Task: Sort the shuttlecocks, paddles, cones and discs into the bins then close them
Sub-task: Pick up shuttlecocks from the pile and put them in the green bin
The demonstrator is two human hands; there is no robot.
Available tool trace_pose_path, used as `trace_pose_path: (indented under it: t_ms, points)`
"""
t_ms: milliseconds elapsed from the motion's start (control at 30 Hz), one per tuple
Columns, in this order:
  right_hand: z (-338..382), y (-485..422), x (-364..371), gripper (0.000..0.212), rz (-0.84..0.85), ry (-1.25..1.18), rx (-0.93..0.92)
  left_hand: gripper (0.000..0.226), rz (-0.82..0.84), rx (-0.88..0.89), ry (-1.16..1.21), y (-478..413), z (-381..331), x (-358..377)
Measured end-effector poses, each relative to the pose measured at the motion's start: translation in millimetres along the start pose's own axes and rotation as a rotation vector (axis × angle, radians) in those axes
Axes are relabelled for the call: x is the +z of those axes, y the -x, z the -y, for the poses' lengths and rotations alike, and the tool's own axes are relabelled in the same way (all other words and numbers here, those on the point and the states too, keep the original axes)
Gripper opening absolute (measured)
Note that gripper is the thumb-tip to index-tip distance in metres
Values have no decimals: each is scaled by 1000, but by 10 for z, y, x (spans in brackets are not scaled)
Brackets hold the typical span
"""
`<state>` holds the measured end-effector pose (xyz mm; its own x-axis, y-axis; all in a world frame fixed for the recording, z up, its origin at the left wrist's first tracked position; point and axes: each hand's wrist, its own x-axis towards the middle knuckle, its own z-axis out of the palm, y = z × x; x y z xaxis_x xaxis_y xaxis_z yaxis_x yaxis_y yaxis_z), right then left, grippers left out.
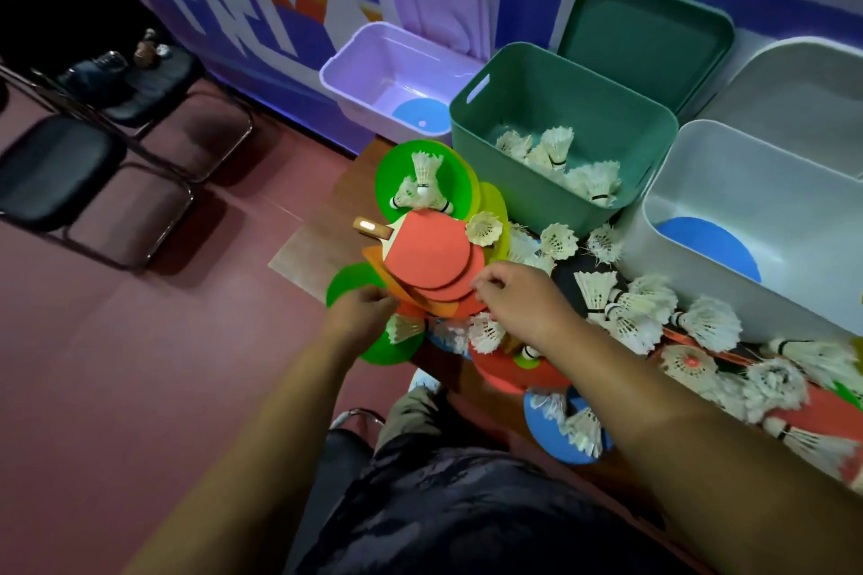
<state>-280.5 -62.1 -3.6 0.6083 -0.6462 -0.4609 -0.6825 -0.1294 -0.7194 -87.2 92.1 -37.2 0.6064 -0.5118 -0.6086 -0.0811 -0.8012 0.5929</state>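
Observation:
A red paddle (427,250) with a wooden handle lies on a stack of orange and red discs (460,301) at the table's left end. My left hand (362,310) grips the stack's near-left edge, over a green disc (348,280). My right hand (518,296) pinches the stack's right edge with curled fingers. A green disc (448,154) behind carries three shuttlecocks (422,182). Several loose shuttlecocks (626,308) litter the table. The green bin (476,126) holds several shuttlecocks. The purple bin (345,84) and the white bin (663,182) each hold a blue disc.
All three bin lids stand open against the wall. A blue disc (541,427) with shuttlecocks overhangs the table's near edge. Black chairs (56,168) stand on the red floor to the left. More red discs and shuttlecocks crowd the table's right end.

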Motion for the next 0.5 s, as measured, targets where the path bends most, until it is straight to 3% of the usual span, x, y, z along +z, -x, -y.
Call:
trace_pose_path:
  t_ms: [100, 233, 500]
  points:
    - [-132, 142, 22, 22, -20, 122, -72, 5, 100, -2, -71, 128, 153, 214]
    - [-380, 262, 60, 24, -12, 311, -102, 31, 67, 68, -137, -2, 391, 436]
    - [-675, 373, 212, 44, 101, 503, -105, 53, 51, 100, -150, 179, 281, 494]
